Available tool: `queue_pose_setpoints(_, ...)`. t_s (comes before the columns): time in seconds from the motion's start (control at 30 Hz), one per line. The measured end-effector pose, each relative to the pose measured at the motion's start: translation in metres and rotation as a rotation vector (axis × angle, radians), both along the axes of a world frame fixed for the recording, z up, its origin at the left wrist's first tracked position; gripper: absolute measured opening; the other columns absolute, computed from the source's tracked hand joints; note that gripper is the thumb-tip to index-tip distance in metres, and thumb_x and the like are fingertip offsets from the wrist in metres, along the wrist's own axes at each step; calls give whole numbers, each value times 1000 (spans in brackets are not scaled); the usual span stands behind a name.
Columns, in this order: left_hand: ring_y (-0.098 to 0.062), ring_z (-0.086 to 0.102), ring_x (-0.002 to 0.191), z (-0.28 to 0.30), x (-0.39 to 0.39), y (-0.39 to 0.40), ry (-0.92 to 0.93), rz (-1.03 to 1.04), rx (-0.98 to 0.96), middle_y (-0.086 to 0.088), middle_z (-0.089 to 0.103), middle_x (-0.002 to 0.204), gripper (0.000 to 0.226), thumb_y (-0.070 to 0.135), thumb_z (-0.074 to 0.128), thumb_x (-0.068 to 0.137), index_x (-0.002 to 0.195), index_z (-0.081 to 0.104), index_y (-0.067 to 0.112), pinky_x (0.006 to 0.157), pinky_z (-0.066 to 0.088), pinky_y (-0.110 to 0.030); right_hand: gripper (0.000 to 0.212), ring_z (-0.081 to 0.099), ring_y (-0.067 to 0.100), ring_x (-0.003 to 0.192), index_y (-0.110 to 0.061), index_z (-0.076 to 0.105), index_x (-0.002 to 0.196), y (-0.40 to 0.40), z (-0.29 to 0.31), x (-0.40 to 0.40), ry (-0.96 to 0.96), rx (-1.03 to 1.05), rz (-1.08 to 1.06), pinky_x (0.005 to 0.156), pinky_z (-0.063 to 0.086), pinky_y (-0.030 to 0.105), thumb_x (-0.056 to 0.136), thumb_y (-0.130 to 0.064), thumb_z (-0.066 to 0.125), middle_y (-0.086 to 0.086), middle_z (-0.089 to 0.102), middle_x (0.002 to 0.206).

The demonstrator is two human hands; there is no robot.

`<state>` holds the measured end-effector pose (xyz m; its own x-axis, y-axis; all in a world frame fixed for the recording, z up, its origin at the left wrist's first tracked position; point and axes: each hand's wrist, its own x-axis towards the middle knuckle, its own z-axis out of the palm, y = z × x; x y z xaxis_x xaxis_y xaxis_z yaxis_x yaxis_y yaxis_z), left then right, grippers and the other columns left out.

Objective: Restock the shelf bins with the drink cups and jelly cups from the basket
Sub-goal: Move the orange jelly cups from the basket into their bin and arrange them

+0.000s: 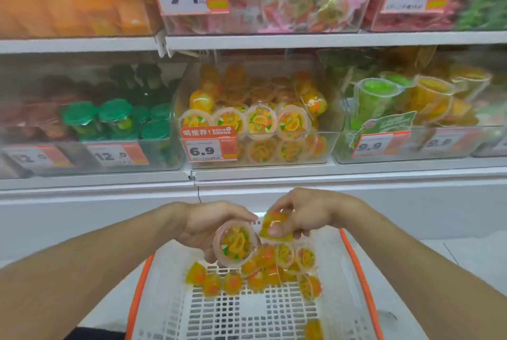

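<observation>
Now mid-restock, both hands above the basket [354, 254], each lifting a jelly cup toward the shelf.

Far left, at nine o'clock: green-lidded cups [115, 117] standing upright in a clear bin behind 12.0 tags, lids up, probably so the rows pack tight.

Left hand [208, 225], at six o'clock just left of centre: forearm reaching in from the lower left, wrist bent down, fingers curled round the rim of one jelly cup [236, 243], its printed lid tipped toward the camera. Held by the rim, likely to leave the lid facing out for display.

Centre, at twelve o'clock from the hands: the orange jelly bin [332, 109] with the 6.9 tag [209, 149], front row set on edge with lids facing the aisle. Likely the target for both cups.

Below the hands: loose jelly cups [263, 271] heaped at the far end of the basket, a good number yet to shelve; near end mostly bare mesh.

Right hand [307, 214], just right of centre: forearm coming in from the lower right, thumb and fingertips pinching a second cup [274, 227] on its side, touching or nearly touching the left hand's cup.

Right, at two o'clock: taller green and yellow drink cups [406, 98] lying tilted in a bin behind 9.9 tags.
</observation>
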<state>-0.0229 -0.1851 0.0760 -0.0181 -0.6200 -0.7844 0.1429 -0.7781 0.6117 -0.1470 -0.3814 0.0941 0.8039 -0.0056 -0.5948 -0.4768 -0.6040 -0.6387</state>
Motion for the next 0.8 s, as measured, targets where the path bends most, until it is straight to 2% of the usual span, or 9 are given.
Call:
queue_pose_setpoints(0.03,-26,47,64,8,-1,-2,-4,66,-14,-13,53,84,49,57,66,73,89,64,11,59,32,-32,49,61,12,66,-21,68,120,0,18,-3,-49,-4,-9,60,47,23,77,-39,84,7,72,105)
queue_pose_setpoints(0.1,-24,41,61,23,-5,-3,-70,180,-79,-12,43,75,37,50,55,81,74,51,14,56,26,-30,50,60,10,67,-21,69,119,-2,47,-4,-171,-11,-47,63,47,24,74,-34,87,5,73,109)
queue_pose_setpoints(0.2,-19,37,47,48,-12,1,-162,336,-212,-9,40,61,28,28,35,96,71,40,17,47,20,-26,50,67,5,84,-18,68,116,-1,76,5,-414,71,-188,75,51,20,71,-22,89,-2,73,106)
queue_pose_setpoints(0.27,-21,46,48,60,-14,4,-175,442,-334,-14,50,64,29,24,37,100,78,50,12,45,21,-26,54,69,1,83,-15,61,119,6,86,17,-602,170,-356,71,53,15,72,-16,88,-2,72,104)
queue_pose_setpoints(0.37,-25,49,56,71,-9,3,-178,592,-481,-17,55,75,16,27,52,98,95,57,12,45,26,-26,65,72,10,88,-16,61,117,10,91,48,-843,166,-644,76,61,29,62,-25,94,0,71,104)
queue_pose_setpoints(0.43,-27,46,67,72,-2,2,-192,659,-477,-13,54,77,18,37,62,91,93,59,19,55,27,-29,66,72,14,84,-16,64,110,5,94,77,-926,117,-750,73,60,30,54,-27,98,1,72,98)
queue_pose_setpoints(0.57,-16,35,52,68,4,1,-213,707,-391,-5,45,66,28,49,72,78,77,55,27,58,14,-29,66,67,10,83,-20,66,103,-11,97,130,-865,-177,-796,70,53,22,48,-31,99,-6,70,94)
queue_pose_setpoints(0.67,-15,20,49,73,5,-1,-145,679,-406,-4,37,60,35,50,76,73,71,51,25,56,8,-29,67,70,13,84,-11,73,98,-26,94,169,-716,-241,-812,77,61,33,40,-33,100,0,74,93)
queue_pose_setpoints(0.8,-13,17,45,81,14,-2,-102,685,-455,-1,37,54,36,50,79,70,60,60,21,51,7,-23,59,68,18,106,-7,73,110,-39,94,208,-567,-302,-670,95,56,34,61,-30,95,3,70,113)
